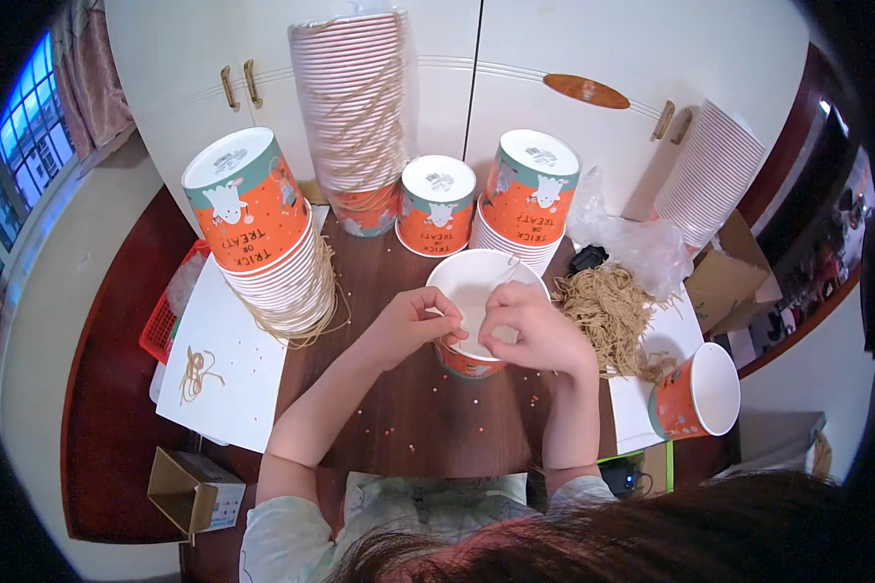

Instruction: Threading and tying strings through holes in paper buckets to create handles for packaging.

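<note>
A white-lined paper bucket (476,272) with an orange and green printed outside stands upright in front of me, mouth up. My left hand (420,325) is closed at its left side, thumb and fingertips pinched together over the opening; what they hold is too small to make out. Over the right part of the mouth, my right hand (535,330) is closed with its fingers curled inward. A thin cord (513,264) shows at the far rim and runs down toward this hand; the fingertips are partly hidden.
Upside-down bucket stacks stand at left (272,253) and back right (530,209), beside a small upturned bucket (436,209). A tall wrapped stack (350,117) rises behind. Right lie a tan cord pile (608,316) and a tipped bucket (695,394). Tiny orange bits dot the table (447,447).
</note>
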`<action>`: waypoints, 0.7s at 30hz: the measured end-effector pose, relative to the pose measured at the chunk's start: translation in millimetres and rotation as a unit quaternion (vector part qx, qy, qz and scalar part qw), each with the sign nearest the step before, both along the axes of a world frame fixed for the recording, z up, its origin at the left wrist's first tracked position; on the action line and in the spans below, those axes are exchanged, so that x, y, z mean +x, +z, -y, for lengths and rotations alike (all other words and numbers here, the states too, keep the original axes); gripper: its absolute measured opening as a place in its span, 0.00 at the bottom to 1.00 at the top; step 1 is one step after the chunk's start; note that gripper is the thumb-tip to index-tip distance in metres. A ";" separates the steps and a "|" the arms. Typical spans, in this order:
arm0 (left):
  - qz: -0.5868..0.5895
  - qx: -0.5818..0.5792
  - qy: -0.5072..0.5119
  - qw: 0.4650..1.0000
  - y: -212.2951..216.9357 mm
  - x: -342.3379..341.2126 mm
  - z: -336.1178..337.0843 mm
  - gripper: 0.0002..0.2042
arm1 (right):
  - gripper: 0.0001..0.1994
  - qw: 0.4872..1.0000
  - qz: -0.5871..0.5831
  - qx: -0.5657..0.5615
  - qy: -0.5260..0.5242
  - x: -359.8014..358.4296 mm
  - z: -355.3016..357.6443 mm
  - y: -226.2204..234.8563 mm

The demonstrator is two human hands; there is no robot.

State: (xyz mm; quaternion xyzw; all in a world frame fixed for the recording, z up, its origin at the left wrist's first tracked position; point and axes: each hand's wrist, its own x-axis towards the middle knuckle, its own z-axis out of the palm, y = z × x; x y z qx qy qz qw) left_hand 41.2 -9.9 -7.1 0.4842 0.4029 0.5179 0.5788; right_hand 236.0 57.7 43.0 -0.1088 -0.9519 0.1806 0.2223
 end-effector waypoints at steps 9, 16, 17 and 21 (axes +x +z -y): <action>-0.120 0.085 0.008 0.989 -0.7 -6.6 3.9 0.08 | 0.06 0.991 0.114 -0.022 0.069 -20.2 13.6 -7.4; -0.178 0.107 0.013 0.978 7.1 -1.3 10.0 0.19 | 0.15 0.993 -0.085 -0.085 -0.006 -27.4 5.7 -15.5; -0.178 0.107 0.013 0.978 7.7 -1.6 9.6 0.19 | 0.16 0.990 -0.059 -0.131 -0.006 -28.3 4.3 -16.2; -0.172 0.142 0.021 0.975 6.5 -2.0 8.6 0.20 | 0.15 0.979 -0.030 -0.204 0.007 -31.1 3.4 -16.6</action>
